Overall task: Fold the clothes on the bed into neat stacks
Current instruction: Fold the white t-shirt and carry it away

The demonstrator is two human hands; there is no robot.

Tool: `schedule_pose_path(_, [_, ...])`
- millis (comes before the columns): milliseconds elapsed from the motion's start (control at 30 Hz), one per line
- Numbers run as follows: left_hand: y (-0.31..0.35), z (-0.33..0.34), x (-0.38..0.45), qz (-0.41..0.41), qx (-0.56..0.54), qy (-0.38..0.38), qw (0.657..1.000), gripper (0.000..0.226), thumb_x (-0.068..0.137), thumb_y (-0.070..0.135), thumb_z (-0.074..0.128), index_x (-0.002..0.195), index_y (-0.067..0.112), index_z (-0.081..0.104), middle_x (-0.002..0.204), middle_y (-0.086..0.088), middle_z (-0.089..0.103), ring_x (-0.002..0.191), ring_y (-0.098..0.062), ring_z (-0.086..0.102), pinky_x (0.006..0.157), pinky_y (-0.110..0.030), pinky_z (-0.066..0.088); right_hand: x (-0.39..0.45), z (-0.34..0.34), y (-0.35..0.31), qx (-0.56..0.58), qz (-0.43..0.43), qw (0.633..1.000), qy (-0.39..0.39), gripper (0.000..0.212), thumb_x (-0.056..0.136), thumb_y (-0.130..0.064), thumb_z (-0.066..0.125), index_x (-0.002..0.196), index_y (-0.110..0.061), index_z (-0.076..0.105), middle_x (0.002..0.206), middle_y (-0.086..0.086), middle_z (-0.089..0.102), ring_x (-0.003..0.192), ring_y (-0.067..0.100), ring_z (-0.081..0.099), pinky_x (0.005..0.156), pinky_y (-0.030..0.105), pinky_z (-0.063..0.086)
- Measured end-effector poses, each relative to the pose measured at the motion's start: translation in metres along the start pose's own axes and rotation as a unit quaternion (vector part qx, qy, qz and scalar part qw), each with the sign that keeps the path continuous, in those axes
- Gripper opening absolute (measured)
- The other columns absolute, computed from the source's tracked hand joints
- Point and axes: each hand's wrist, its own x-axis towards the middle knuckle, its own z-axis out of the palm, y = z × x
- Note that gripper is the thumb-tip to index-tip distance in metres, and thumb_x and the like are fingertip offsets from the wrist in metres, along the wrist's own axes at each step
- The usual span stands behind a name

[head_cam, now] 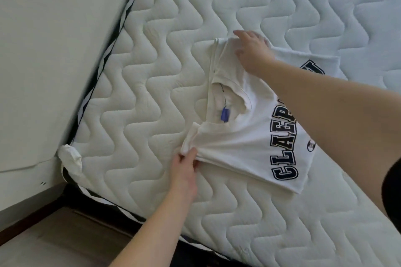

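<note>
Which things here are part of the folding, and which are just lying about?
In the job: white T-shirt; left hand pinching its shoulder; right hand at the other shoulder.

Lying about: mattress; crumpled white cloth at the mattress corner.

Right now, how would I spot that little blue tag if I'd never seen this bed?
Start at the white quilted mattress and find the white T-shirt with dark block lettering lying on it. Look inside its neck opening, between the left hand and the right hand: the small blue tag hangs there on a thin cord, the only blue thing against all that white.
</note>
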Motion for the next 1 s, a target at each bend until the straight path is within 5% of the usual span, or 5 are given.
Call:
schedule_pose_path(200, [-0.026, 0.009, -0.010, 0.014, -0.025, -0.034, 0.999, 0.034, 0.091, 0.026, 0.066, 0.124, 0.027, 0.059, 0.116, 0.004, 0.072, 0.107, -0.011, 0.068, 0.085, -0.024, 0.056, 0.036, -0.007, 0.003, 0.003, 0.060, 0.996, -0.064, 0.039, 0.088, -0.038, 0.061, 0.125, -0.027, 0.056, 0.118, 0.004, 0.055, 0.111, 0.031, 0.054, 0.090, 0.038, 0.047])
schedule_pose_path(400, [-0.034, 0.035, -0.013, -0.004, 0.037, -0.011, 0.999, 0.060, 0.082, 0.031, 0.077, 0.136, 0.025, 0.050, 0.131, 0.002, 0.063, 0.120, -0.017, 0.059, 0.108, -0.043, 0.044, 0.040, -0.014, -0.006, -0.133, 0.016, 0.982, -0.132, 0.048, 0.077, -0.051, 0.070, 0.101, -0.010, 0.065, 0.092, 0.006, 0.062, 0.086, 0.031, 0.058, 0.073, 0.035, 0.050])
schedule_pose_path(633, [-0.034, 0.048, -0.017, 0.077, 0.137, 0.105, 0.982, 0.011, 0.096, 0.028, 0.063, 0.087, 0.022, 0.058, 0.090, 0.010, 0.065, 0.080, -0.005, 0.060, 0.064, -0.017, 0.043, 0.011, -0.039, 0.018, -0.064, -0.062, 0.991, -0.104, 0.032, 0.082, -0.034, 0.075, 0.087, -0.009, 0.055, 0.084, 0.007, 0.052, 0.083, 0.027, 0.050, 0.065, 0.032, 0.031])
schedule_pose_path(900, [-0.017, 0.036, -0.047, 0.104, 0.144, -0.007, 0.984, 0.009, 0.097, 0.036, 0.059, 0.100, 0.030, 0.065, 0.107, 0.004, 0.072, 0.105, -0.018, 0.066, 0.094, -0.038, 0.052, -0.056, -0.095, 0.046, 0.090, -0.063, 0.994, -0.023, 0.036, 0.078, -0.027, 0.080, 0.071, 0.000, 0.056, 0.064, 0.006, 0.038, 0.064, 0.016, 0.033, 0.052, 0.028, 0.025])
schedule_pose_path(1000, [0.013, 0.033, -0.079, 0.132, 0.123, -0.093, 0.979, 0.016, 0.095, 0.031, 0.061, 0.110, 0.029, 0.067, 0.112, 0.005, 0.073, 0.105, -0.012, 0.068, 0.086, -0.027, 0.056, -0.110, -0.122, 0.065, 0.229, -0.009, 0.973, 0.012, 0.033, 0.077, -0.026, 0.081, 0.070, -0.005, 0.056, 0.063, 0.002, 0.040, 0.062, 0.013, 0.035, 0.057, 0.029, 0.025])
